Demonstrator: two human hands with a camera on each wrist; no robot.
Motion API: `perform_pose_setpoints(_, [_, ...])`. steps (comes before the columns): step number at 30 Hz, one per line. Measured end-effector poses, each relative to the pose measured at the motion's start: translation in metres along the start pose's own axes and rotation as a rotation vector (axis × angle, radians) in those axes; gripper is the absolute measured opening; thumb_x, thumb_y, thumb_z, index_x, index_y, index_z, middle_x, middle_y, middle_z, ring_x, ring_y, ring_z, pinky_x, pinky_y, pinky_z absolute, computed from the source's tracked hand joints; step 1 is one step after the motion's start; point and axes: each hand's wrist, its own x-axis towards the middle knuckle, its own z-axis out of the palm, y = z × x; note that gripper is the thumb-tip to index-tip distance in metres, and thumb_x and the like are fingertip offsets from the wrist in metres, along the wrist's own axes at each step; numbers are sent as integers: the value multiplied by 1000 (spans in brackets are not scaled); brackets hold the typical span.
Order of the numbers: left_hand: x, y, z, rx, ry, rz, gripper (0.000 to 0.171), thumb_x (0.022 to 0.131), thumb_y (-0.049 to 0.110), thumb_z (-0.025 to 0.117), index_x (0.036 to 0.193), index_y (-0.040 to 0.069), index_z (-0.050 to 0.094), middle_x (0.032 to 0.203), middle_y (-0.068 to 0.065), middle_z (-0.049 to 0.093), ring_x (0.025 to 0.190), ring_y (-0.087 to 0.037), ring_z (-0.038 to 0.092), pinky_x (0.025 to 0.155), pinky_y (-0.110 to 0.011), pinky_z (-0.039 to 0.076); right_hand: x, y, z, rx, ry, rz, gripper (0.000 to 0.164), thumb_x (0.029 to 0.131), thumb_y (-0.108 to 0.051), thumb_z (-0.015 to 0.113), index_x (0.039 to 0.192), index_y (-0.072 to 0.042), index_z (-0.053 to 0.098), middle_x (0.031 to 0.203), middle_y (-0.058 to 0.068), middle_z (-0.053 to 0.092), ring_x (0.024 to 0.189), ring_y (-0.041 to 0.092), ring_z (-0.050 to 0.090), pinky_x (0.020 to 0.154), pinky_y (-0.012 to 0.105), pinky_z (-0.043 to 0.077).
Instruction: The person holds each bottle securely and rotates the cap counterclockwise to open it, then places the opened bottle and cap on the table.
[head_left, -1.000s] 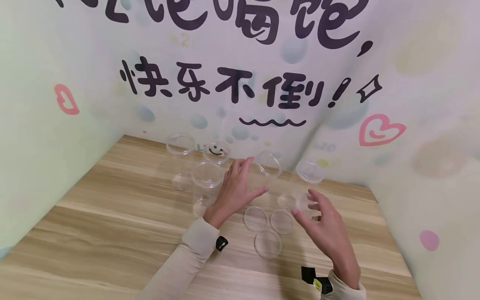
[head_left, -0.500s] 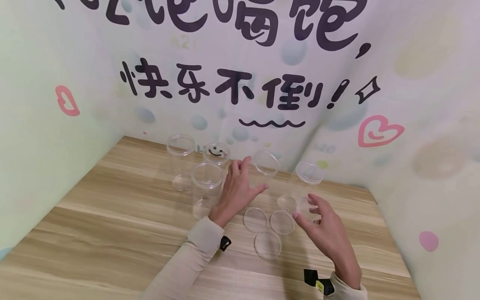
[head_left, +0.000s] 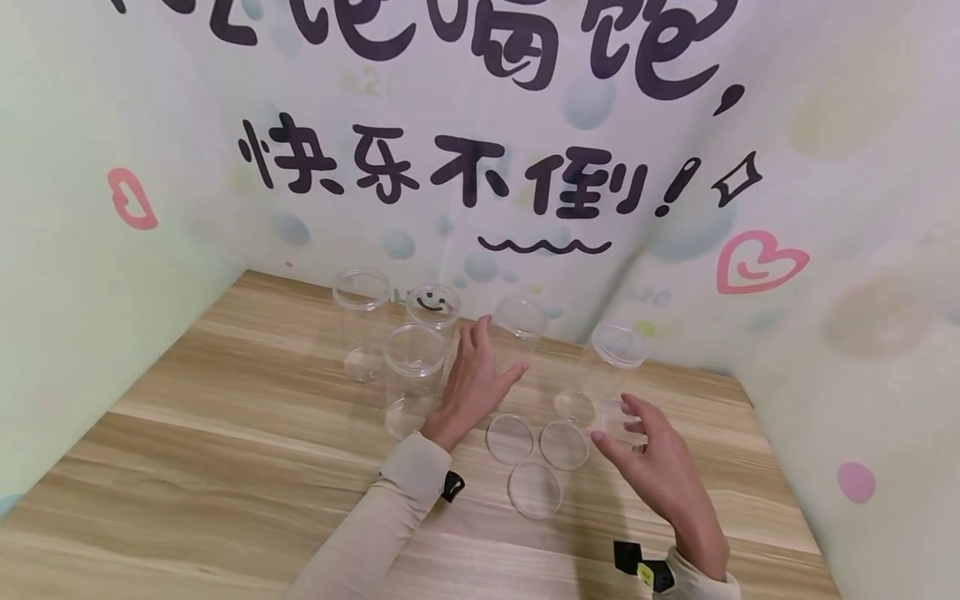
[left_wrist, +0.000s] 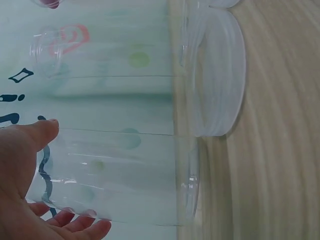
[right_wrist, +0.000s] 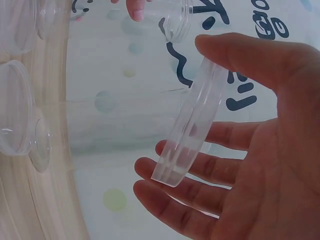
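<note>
My left hand [head_left: 474, 379] grips a clear plastic jar [left_wrist: 115, 175] near its top, thumb on one side and fingers curled on the other. The left wrist view has the jar's base down by the tabletop. To the right, my right hand [head_left: 663, 462] holds a clear round lid [right_wrist: 187, 130] on edge between thumb and fingers. Behind that lid stands another clear jar [head_left: 615, 367], upright and apart from the left hand's jar. Three flat clear lids [head_left: 534, 490] lie together on the table between my hands.
Three more clear jars stand left of my left hand: one at the back left [head_left: 362, 329], one behind [head_left: 433, 307] and one in front [head_left: 414, 383]. The wood-grain table [head_left: 225, 467] meets a printed wall covering [head_left: 420, 225] at the back and sides.
The jar in my left hand has swung from a tilt to nearly upright, its rim shifting slightly left. My right hand has drifted a little toward me with its lid.
</note>
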Motion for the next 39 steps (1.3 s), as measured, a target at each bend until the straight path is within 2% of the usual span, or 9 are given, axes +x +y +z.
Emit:
perform_pose_setpoints(7, [0,-4,2,-21,-4,-32,90,85,37,78,150,2,27,142,-20,39,116,-34,57,88,-44,54,0,2,-3,-6,-19,7,74,94,-43,66,149,-2,37,148,20,45,124,39,54,93,53,50])
perform_pose_setpoints(11, [-3,-5,2,-46,-19,-39,91,86,36,76,152,1,23,146,-22,38,125,-37,52,97,-48,50,-1,5,-4,-6,-38,17,74,94,-42,65,149,-2,36,149,21,43,125,40,53,94,54,50])
perform_pose_setpoints(14, [-9,-3,1,-75,-30,-36,91,88,31,75,152,0,19,147,-24,37,131,-38,47,103,-49,45,-1,8,-5,-6,-59,33,77,94,-45,65,150,-2,35,150,22,42,126,41,52,95,54,50])
perform_pose_setpoints(19, [-27,4,1,-70,-9,-22,89,88,22,75,152,1,17,144,-25,39,130,-38,47,102,-48,46,-1,11,-6,-12,-86,52,81,93,-48,65,151,-1,33,151,22,40,127,42,51,95,54,49])
perform_pose_setpoints(23, [-37,10,1,-42,57,28,87,86,17,77,150,1,21,143,-23,40,126,-36,50,100,-47,48,0,12,-7,-18,-91,56,82,93,-49,65,151,-1,32,151,23,40,128,43,50,96,55,49])
perform_pose_setpoints(28, [-41,13,1,10,153,79,82,83,12,79,145,-2,28,140,-23,39,120,-35,51,95,-45,51,0,13,-8,-17,-94,62,83,92,-49,65,151,-1,32,152,23,39,129,43,50,97,56,48])
perform_pose_setpoints(34, [-52,18,1,93,262,87,61,82,19,79,130,-1,45,120,-18,49,97,-29,57,78,-39,53,0,13,-7,-19,-95,60,82,93,-48,65,151,-1,32,151,23,41,129,43,50,96,55,49])
perform_pose_setpoints(39, [-60,22,2,113,276,180,52,83,25,79,119,2,51,111,-12,54,90,-25,59,71,-35,52,0,13,-7,-20,-100,60,82,93,-48,65,151,-1,33,150,24,41,128,43,50,96,55,49])
